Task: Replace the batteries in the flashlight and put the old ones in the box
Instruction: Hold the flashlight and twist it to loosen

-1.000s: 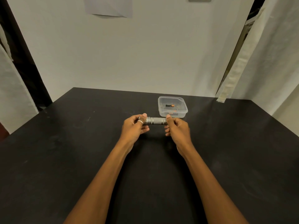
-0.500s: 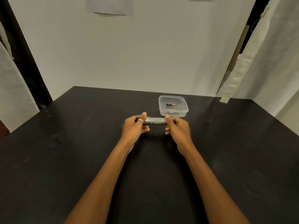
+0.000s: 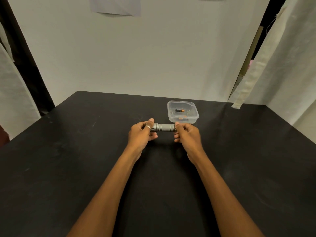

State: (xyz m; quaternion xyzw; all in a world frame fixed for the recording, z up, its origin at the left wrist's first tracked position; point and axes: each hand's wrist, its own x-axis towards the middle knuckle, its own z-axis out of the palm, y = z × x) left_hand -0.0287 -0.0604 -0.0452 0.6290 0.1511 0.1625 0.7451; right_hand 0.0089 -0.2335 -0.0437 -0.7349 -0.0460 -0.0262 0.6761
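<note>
Two hands grip the flashlight (image 3: 164,127) level above the black counter (image 3: 68,159): the left hand (image 3: 141,134) closed round its head, the right hand (image 3: 185,135) pinching the tail end. Little has changed over the last second; both grips hold as before, so the tail cap is probably being turned, though no gap shows. The clear box (image 3: 192,119) sits just beyond, a battery (image 3: 179,110) already inside. Nothing stands between flashlight and box.
</note>
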